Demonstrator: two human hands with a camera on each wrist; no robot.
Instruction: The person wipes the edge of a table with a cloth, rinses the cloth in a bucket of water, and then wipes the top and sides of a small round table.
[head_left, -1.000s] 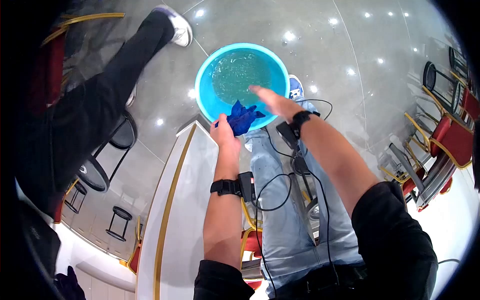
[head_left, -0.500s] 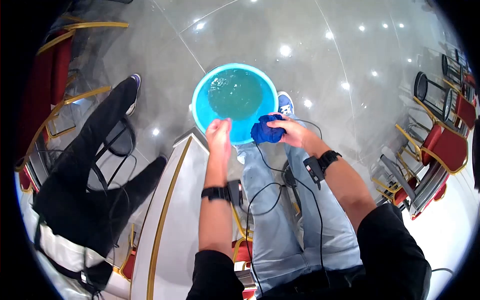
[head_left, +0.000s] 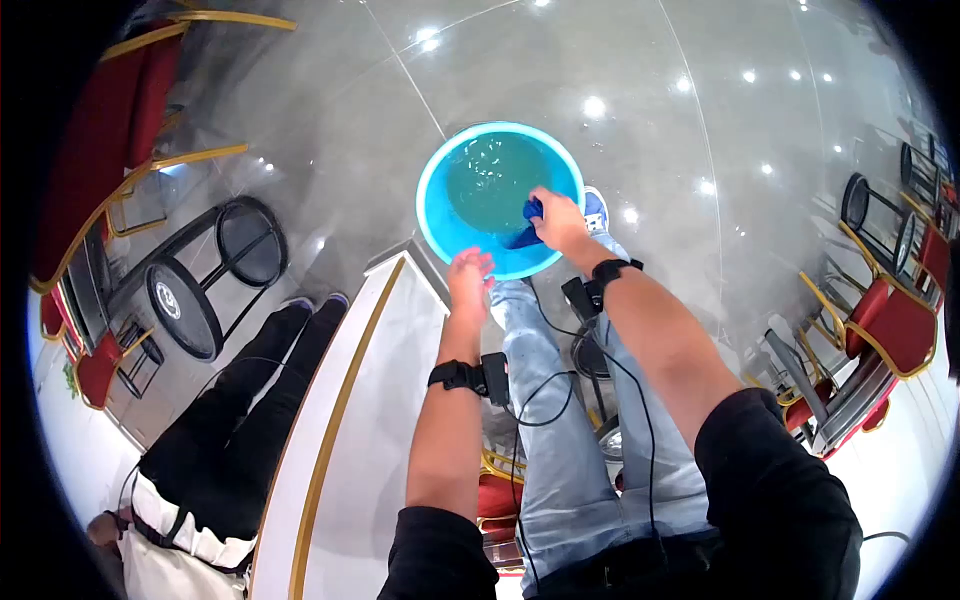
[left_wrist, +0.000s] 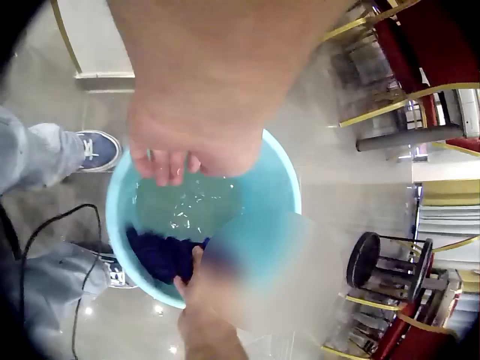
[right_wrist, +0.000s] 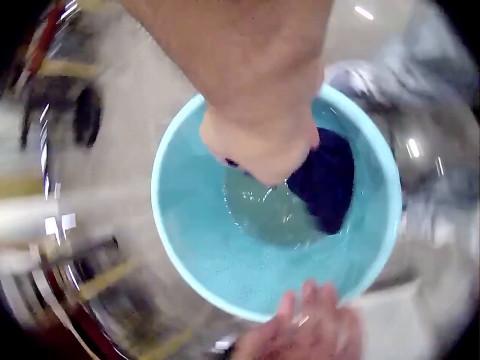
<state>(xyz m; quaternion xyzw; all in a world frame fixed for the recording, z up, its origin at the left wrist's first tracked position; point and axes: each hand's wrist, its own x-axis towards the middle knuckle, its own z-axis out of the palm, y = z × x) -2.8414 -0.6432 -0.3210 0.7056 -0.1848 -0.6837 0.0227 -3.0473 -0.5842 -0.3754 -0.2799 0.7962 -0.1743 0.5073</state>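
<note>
A blue basin (head_left: 440, 215) with some murky water in its bottom stands on the floor between the wearer's feet and the open floor beyond. My right hand (head_left: 560, 218) reaches over its right side and grips a dark blue cloth (right_wrist: 328, 180). The cloth hangs down inside the basin, bunched at the top where the fingers hold it. At the near left rim is my left hand (head_left: 468, 280), holding nothing, its fingers loosely bent. In the right wrist view its wet-looking fingers (right_wrist: 309, 300) overlap the basin's edge.
A white panel with a gold strip (head_left: 345, 400) rises left of my left forearm. Black round-based stands (head_left: 250, 245) and red chairs (head_left: 125, 140) are at the left; more red chairs (head_left: 895, 300) are at the right. Another person's legs (head_left: 240, 400) show at lower left. Cables hang from both wrists.
The cloth, in the left hand a second ago, passed to the right hand, which has since moved forward over the basin. The left hand's fingers have loosened. The other person has moved toward the lower left.
</note>
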